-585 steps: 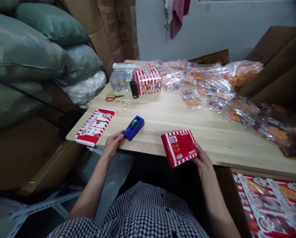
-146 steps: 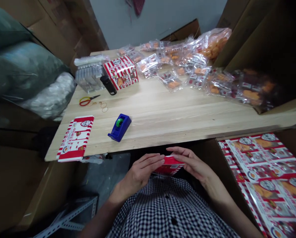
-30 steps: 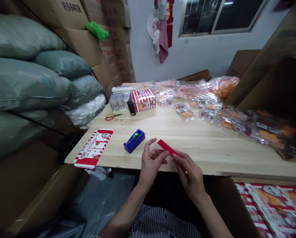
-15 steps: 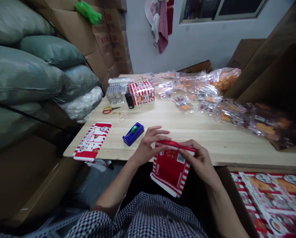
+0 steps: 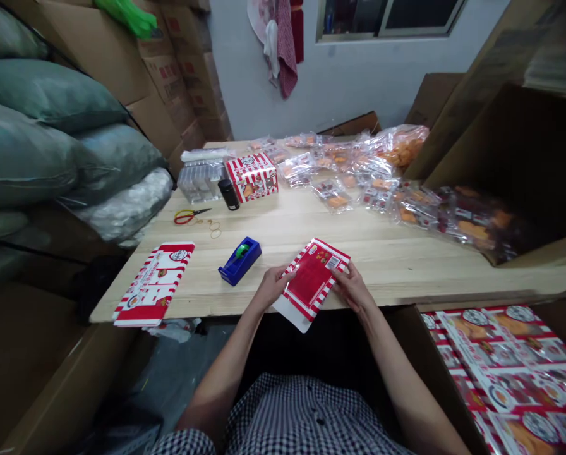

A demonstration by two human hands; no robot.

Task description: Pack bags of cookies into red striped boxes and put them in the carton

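Both hands hold a flat red-and-white striped carton [image 5: 311, 281] over the front edge of the wooden table [image 5: 359, 253]. My left hand [image 5: 271, 291] grips its left side, fingers closed on the edge. My right hand [image 5: 354, 287] grips its right side the same way. A blue tape dispenser [image 5: 240, 260] sits just left of my left hand. Another flat striped carton [image 5: 154, 292] lies at the table's front left corner.
A made-up striped box [image 5: 252, 176], a black cylinder [image 5: 228, 194], clear plastic trays [image 5: 200, 180], scissors [image 5: 188, 216] and rubber bands [image 5: 214, 227] sit at the back left. Bagged orange snacks [image 5: 382, 183] cover the back right. A carton of flat striped boxes [image 5: 505, 360] stands lower right. Sacks [image 5: 50, 139] pile left.
The carton has been turned from hanging below the table edge to lying tilted over the edge, printed back up. Both hands have shifted to its sides. The camera has swung slightly right.
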